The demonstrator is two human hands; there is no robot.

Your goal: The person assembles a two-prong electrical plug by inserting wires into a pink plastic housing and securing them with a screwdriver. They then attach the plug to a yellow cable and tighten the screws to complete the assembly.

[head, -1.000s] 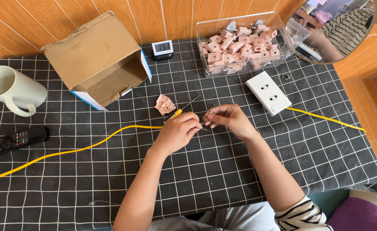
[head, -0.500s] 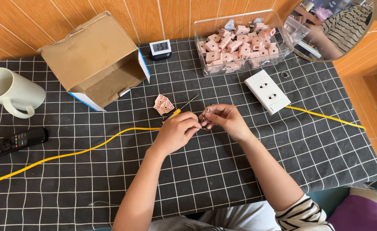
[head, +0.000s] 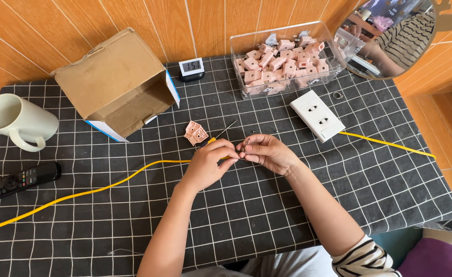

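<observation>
Wood-panelled wall above; black checked surface [head: 267,225] below. At frame centre, your left hand [head: 208,164] has its grip closed on a yellow cable [head: 108,185], and your right hand [head: 267,152] has its grip pinched on a small part, too small to identify. A screwdriver [head: 221,134] lies just above; a pink block [head: 195,133] beside it; a white socket [head: 318,116] at right.

Tiny part [head: 244,145] between hands [head: 236,159] indistinct
</observation>
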